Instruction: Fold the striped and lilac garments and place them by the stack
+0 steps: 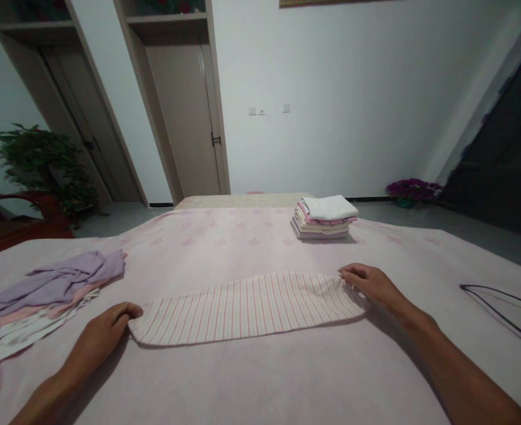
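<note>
A striped cloth, cream with reddish lines, stretches as a long folded band across the pink covered table. Its left end is pinched by my left hand, thumb and fingers closed on the edge. At the opposite end my right hand grips the upper corner between thumb and fingertips. The lower long edge bows slightly toward me. Whether the cloth is a garment or a plain piece of fabric I cannot tell.
Beyond the cloth stands a stack of folded cloths, a white one on top. To the left lies a loose heap of clothes, purple, pink and white. A thin black wire loop rests at right. The pink tablecloth has a flower print.
</note>
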Action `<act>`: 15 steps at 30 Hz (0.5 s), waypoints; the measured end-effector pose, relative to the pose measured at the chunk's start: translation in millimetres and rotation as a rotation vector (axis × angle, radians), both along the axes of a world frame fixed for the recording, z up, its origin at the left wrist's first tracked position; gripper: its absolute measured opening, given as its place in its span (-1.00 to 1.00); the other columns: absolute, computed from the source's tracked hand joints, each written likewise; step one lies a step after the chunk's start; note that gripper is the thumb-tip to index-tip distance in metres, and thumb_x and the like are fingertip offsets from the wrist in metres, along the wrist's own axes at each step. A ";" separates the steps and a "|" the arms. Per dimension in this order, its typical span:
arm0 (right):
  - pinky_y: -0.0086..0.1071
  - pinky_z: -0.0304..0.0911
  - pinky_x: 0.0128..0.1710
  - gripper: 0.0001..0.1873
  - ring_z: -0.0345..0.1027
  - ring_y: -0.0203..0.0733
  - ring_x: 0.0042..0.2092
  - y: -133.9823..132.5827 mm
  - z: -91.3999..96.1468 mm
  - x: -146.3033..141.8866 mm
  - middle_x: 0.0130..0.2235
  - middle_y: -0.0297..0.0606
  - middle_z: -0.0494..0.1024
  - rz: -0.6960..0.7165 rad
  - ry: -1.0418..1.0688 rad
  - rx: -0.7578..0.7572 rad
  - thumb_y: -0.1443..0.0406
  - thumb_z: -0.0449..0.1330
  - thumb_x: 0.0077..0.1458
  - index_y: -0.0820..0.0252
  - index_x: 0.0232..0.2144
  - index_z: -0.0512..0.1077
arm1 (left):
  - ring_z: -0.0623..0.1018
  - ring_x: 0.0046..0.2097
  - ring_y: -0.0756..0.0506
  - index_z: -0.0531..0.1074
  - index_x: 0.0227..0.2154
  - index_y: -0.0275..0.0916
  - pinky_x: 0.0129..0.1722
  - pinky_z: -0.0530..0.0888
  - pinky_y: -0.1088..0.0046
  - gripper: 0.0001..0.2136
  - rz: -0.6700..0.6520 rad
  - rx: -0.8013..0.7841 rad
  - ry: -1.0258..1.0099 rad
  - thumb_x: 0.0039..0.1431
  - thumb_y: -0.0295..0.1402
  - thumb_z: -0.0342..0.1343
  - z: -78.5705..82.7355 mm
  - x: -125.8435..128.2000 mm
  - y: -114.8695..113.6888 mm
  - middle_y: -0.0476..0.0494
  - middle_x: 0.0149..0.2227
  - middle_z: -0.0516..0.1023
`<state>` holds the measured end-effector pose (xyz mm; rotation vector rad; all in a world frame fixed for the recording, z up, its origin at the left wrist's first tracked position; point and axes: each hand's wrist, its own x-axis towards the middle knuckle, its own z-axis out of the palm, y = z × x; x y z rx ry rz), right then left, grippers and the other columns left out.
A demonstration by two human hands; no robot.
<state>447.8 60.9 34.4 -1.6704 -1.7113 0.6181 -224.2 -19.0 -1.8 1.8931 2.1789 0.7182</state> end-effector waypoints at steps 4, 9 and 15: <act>-0.24 0.35 -0.18 -0.46 0.47 -0.04 -0.21 9.7 -19.5 19.2 -0.13 -0.07 0.58 -0.099 -0.167 0.118 0.02 0.25 -0.02 0.20 -0.04 0.55 | 0.59 0.00 -0.32 0.57 -0.12 -0.19 -0.05 0.48 0.23 -0.59 0.035 -0.017 -0.030 0.19 -0.04 -0.01 7.8 6.3 13.9 -0.29 0.00 0.62; -0.23 0.33 -0.18 -0.64 0.46 0.00 -0.18 10.9 -28.3 20.6 -0.23 -0.12 0.60 0.047 -0.213 0.040 0.02 0.22 0.02 0.16 -0.29 0.55 | 0.61 -0.27 -0.26 0.54 -0.40 -0.21 -0.29 0.48 0.32 -0.59 -0.037 -0.158 -0.085 -0.03 0.07 0.10 9.5 13.2 32.5 -0.19 -0.36 0.64; -0.36 0.24 -0.44 -0.68 0.35 -0.16 -0.40 4.8 -23.1 -1.6 -0.45 -0.31 0.49 -0.017 0.023 0.039 0.02 0.20 0.02 0.15 -0.35 0.42 | 0.49 -0.42 -0.13 0.37 -0.56 -0.18 -0.47 0.40 0.43 -0.57 -0.005 -0.129 -0.297 -0.15 0.14 0.14 17.2 27.4 30.8 -0.02 -0.55 0.48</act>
